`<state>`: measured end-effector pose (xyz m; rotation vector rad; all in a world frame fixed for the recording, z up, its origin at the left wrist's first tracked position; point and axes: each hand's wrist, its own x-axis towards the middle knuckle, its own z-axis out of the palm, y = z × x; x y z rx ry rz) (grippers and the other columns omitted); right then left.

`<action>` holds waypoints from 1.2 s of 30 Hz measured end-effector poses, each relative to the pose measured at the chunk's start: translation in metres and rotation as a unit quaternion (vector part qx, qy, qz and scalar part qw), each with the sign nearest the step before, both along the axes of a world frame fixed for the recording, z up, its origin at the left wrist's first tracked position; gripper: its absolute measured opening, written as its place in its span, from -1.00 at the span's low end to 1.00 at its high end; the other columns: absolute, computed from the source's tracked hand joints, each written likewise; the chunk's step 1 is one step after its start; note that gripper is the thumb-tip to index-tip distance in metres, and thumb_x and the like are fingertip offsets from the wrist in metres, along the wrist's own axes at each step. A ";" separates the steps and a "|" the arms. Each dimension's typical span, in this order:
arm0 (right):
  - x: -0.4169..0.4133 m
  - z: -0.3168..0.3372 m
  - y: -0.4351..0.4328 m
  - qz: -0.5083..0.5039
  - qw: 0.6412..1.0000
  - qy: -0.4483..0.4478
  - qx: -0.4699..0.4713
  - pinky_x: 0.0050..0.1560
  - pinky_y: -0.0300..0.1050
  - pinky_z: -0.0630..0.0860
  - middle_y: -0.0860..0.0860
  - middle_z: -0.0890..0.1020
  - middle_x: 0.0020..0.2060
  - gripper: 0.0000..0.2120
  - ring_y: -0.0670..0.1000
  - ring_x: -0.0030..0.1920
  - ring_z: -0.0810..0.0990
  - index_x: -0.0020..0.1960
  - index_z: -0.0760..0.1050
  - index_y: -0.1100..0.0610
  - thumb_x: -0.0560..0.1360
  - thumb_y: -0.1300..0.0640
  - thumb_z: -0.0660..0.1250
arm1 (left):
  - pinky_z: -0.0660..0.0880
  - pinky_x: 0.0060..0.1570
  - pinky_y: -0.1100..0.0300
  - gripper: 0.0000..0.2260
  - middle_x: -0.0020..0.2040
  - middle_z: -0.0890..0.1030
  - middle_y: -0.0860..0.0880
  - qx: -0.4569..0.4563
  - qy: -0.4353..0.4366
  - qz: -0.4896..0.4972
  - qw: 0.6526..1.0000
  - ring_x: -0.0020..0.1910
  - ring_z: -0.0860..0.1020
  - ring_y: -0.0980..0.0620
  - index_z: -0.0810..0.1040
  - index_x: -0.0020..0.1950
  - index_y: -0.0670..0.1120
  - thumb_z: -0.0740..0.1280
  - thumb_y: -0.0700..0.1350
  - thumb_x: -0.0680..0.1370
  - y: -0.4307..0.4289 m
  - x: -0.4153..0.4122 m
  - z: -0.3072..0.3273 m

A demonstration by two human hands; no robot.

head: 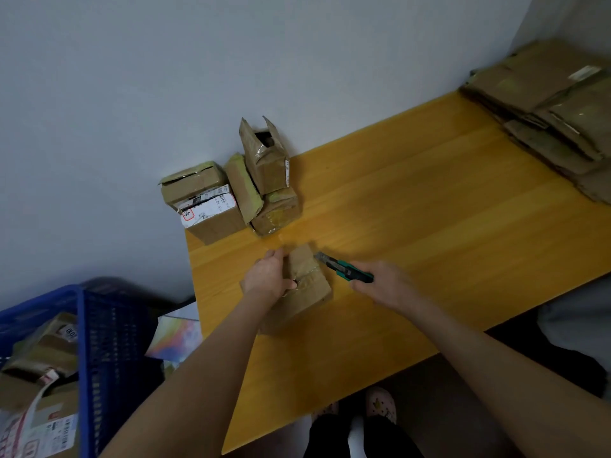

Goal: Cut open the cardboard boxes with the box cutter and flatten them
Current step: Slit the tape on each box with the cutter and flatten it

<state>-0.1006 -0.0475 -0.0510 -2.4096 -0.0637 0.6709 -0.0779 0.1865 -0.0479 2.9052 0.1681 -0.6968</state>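
Small taped cardboard box [309, 287] lies on the yellow wooden table [429, 209], near its left end. Left hand [267, 276] grips the box from its left side. Right hand [380, 285] is clenched round the green box cutter [344, 268] — blade extended, tip at the box's far corner.

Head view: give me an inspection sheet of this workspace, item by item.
Surface: yellow wooden table.
Job's things: small taped box; box cutter, blade out at the box's top, contact unclear; cluster of boxes at the far left corner; flattened cardboard pile far right.
Clutter: colourful sheet beside the table's left edge.
Grips: left hand holds the box; right hand holds the cutter.
Cables: nothing seen.
Surroundings: blue crate of parcels; grey wall.
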 end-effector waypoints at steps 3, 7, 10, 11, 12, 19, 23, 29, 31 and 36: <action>-0.001 0.001 0.000 0.014 1.000 0.002 -0.010 -0.17 -0.01 0.64 0.01 0.65 0.02 -0.52 0.03 -0.24 0.64 0.46 0.32 -0.12 0.56 -0.06 0.28 | 0.55 0.00 -0.04 -0.39 0.30 0.44 -0.03 0.001 -0.008 0.000 1.000 0.27 0.46 -0.12 0.31 0.43 0.01 0.48 0.00 0.45 -0.001 -0.002 0.000; -0.008 0.006 -0.001 0.039 0.998 -0.016 -0.037 -0.23 -0.10 0.57 0.02 0.64 0.04 -0.53 -0.02 -0.21 0.58 0.47 0.30 -0.12 0.58 -0.03 0.25 | 0.54 -0.04 -0.03 -0.40 0.29 0.46 -0.03 0.000 -0.015 -0.003 1.000 0.27 0.45 -0.11 0.31 0.42 0.01 0.48 -0.01 0.45 -0.001 -0.004 -0.001; -0.014 0.004 -0.005 0.045 0.998 -0.007 -0.038 -0.17 -0.03 0.63 0.02 0.62 0.09 -0.53 -0.02 -0.18 0.58 0.47 0.30 -0.12 0.58 -0.04 0.26 | 0.53 -0.04 -0.02 -0.41 0.29 0.46 -0.02 -0.002 -0.016 -0.001 1.000 0.27 0.45 -0.11 0.31 0.42 0.01 0.48 -0.02 0.46 -0.002 -0.005 0.000; -0.015 0.002 -0.006 0.040 0.999 -0.002 -0.029 -0.15 0.01 0.64 0.03 0.62 0.10 -0.53 0.01 -0.16 0.60 0.46 0.31 -0.12 0.57 -0.05 0.27 | 0.53 -0.04 -0.02 -0.41 0.29 0.46 -0.02 -0.003 -0.016 0.000 1.000 0.28 0.45 -0.11 0.31 0.42 0.02 0.48 -0.02 0.46 -0.002 -0.005 0.000; -0.016 0.001 -0.007 0.035 0.999 0.002 -0.022 -0.15 0.04 0.64 0.04 0.62 0.10 -0.53 0.03 -0.15 0.62 0.46 0.32 -0.12 0.57 -0.04 0.28 | 0.52 -0.04 -0.02 -0.41 0.29 0.46 -0.02 -0.004 -0.015 0.000 1.000 0.28 0.44 -0.11 0.31 0.42 0.02 0.48 -0.02 0.46 -0.002 -0.004 0.000; -0.020 -0.020 -0.008 -0.204 0.970 0.047 0.125 -0.40 -0.14 0.44 0.05 0.54 -0.34 -0.72 0.00 -0.39 0.51 0.22 0.53 0.17 0.58 0.05 0.29 | 0.51 0.02 0.02 -0.39 0.31 0.45 -0.05 -0.017 -0.004 0.036 0.999 0.26 0.47 -0.11 0.28 0.47 -0.01 0.43 0.08 0.49 0.005 -0.004 0.005; 0.000 -0.046 0.032 -0.217 0.970 0.077 0.079 -0.29 -0.15 0.42 0.12 0.55 0.16 -0.57 0.08 -0.08 0.53 0.49 0.25 0.11 0.63 0.19 0.16 | 0.52 -0.02 0.03 -0.42 0.23 0.48 -0.09 0.001 0.004 0.081 0.997 0.19 0.51 -0.12 0.36 0.38 -0.08 0.39 0.19 0.49 0.016 -0.011 0.006; 0.014 -0.051 0.060 -0.173 0.982 0.077 -0.010 0.05 0.01 0.52 0.15 0.49 0.26 -0.55 0.18 0.19 0.51 0.48 0.23 0.15 0.61 0.21 0.19 | 0.51 -0.13 0.05 -0.48 0.12 0.55 -0.08 -0.016 0.005 0.120 0.993 0.08 0.54 -0.09 0.43 0.25 -0.09 0.37 0.24 0.48 0.033 -0.020 0.007; 0.013 -0.040 0.062 -0.170 0.985 0.019 -0.032 0.01 0.00 0.53 0.11 0.51 0.22 -0.52 0.15 0.15 0.54 0.47 0.26 0.11 0.60 -0.02 0.22 | 0.51 -0.14 0.06 -0.49 0.09 0.56 -0.07 -0.035 -0.002 0.138 0.990 0.05 0.55 -0.08 0.44 0.24 -0.10 0.35 0.24 0.48 0.035 -0.022 0.011; 0.012 -0.011 0.089 -0.241 0.936 0.145 0.213 0.26 0.14 0.46 0.05 0.43 0.38 0.19 0.14 0.31 0.46 0.52 0.19 0.06 0.06 -0.50 0.42 | 0.53 -0.03 0.04 -0.48 0.15 0.55 -0.11 -0.085 -0.040 0.127 0.988 0.11 0.54 -0.14 0.41 0.31 -0.10 0.34 0.19 0.50 0.019 -0.017 0.034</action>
